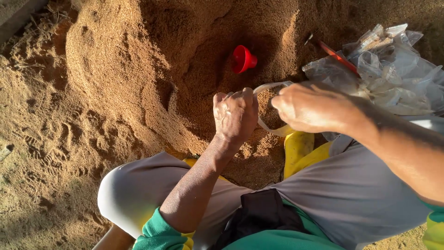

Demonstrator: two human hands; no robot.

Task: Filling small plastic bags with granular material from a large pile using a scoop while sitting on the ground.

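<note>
Both hands gripped clear bag (273,109): left hand (235,115) clenched on rim; right hand (307,107) pinched opposite edge; I'd judged mouth needed holding wide, near grain heap (138,60); red funnel (243,59) apart.

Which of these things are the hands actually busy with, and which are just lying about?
In use:
left hand
right hand
clear plastic bag held open between them
heap of sawdust

Lying about:
red funnel
pile of plastic bags
red stick
</note>
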